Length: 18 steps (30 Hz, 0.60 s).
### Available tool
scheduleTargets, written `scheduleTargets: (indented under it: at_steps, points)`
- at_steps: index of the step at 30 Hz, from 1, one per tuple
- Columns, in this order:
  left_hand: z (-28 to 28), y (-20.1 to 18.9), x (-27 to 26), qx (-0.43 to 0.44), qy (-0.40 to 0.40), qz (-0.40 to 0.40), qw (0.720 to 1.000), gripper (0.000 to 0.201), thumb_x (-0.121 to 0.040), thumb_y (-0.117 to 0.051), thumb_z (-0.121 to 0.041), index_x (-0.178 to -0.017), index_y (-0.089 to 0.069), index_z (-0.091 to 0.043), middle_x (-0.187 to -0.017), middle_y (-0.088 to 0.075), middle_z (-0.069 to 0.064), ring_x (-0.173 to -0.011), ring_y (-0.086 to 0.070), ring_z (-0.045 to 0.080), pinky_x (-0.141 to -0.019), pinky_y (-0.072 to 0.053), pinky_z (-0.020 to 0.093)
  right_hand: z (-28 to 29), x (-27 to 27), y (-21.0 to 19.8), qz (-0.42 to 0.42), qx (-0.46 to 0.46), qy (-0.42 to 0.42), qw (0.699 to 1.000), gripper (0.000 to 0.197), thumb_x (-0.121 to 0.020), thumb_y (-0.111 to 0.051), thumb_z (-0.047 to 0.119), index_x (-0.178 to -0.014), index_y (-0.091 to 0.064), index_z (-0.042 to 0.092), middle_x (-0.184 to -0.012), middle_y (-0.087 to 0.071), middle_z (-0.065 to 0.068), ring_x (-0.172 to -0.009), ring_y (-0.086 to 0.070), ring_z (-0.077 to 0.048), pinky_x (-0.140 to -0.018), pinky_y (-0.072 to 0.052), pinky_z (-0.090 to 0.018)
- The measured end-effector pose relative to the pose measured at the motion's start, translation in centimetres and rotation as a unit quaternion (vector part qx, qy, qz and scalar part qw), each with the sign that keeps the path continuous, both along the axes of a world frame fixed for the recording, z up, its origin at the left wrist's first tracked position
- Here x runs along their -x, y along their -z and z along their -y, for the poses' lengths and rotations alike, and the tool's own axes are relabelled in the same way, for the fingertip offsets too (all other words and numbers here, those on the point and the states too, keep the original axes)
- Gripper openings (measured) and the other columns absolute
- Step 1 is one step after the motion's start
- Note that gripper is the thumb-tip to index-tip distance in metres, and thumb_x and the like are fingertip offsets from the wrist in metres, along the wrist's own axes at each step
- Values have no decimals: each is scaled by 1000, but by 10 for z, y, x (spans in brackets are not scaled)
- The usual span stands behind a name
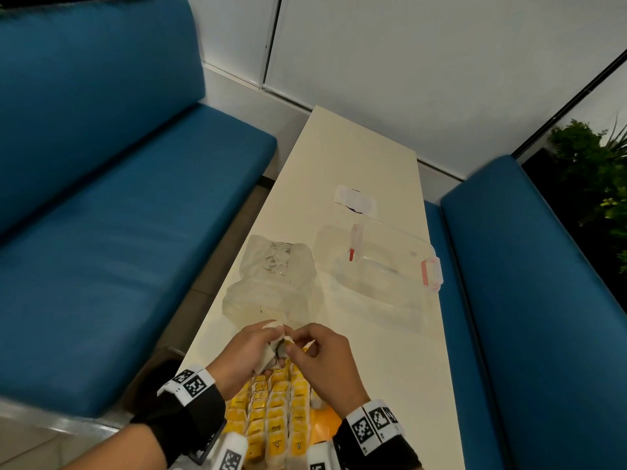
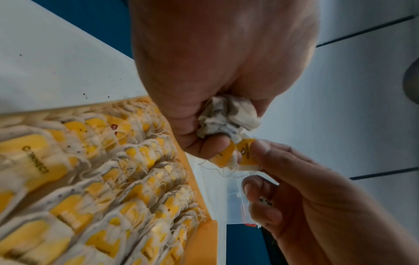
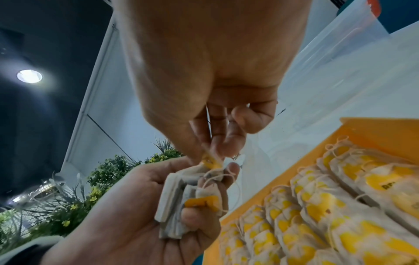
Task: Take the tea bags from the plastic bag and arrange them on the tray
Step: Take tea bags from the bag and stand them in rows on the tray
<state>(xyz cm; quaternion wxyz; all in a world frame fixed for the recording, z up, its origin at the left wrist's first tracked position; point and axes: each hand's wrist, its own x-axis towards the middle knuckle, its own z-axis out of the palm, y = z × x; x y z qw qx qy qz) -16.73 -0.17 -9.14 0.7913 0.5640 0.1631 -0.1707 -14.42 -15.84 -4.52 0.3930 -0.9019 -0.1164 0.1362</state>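
My left hand (image 1: 252,351) grips a small bunch of white tea bags (image 3: 176,202) above the far end of the orange tray (image 1: 325,425). My right hand (image 1: 317,354) pinches a yellow tag (image 2: 246,152) of one bag in that bunch, between thumb and fingers. Rows of tea bags with yellow tags (image 1: 274,418) fill the tray (image 3: 371,132). The crumpled clear plastic bag (image 1: 271,283) lies on the table just beyond my hands; a few white things show inside it.
A clear plastic box with pink latches (image 1: 383,266) stands at the right of the narrow white table (image 1: 349,157). A flat white wrapper (image 1: 354,200) lies farther back. Blue benches (image 1: 118,215) flank the table, and plants (image 1: 597,171) stand at the right.
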Motion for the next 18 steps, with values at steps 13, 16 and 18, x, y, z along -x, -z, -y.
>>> scheduleTargets:
  at_steps: [13,16,18]
  points:
    - [-4,7,2,-130,41,59,989,17,-86,-70,-4,-91,-81,-15,-72,-72,5,-63,-62,16,-61,-51,27,13,-24,-1,-42,28,45,998,20,-80,-75,13,-71,-70,30,-69,-71,5,-67,-69,-11,-72,-60,-34]
    - [-6,7,2,-124,37,52,990,20,-89,-67,-4,-94,-81,-18,-75,-73,6,-64,-61,15,-63,-51,29,15,-25,-6,-31,45,35,998,20,-83,-72,10,-75,-71,29,-72,-71,7,-69,-68,-5,-70,-56,-24]
    - [-8,9,2,-119,17,34,992,22,-92,-64,-5,-96,-81,-18,-80,-76,3,-64,-62,15,-60,-49,30,18,-27,-10,0,73,26,997,17,-85,-70,11,-79,-72,27,-80,-71,9,-71,-64,-2,-66,-49,-12]
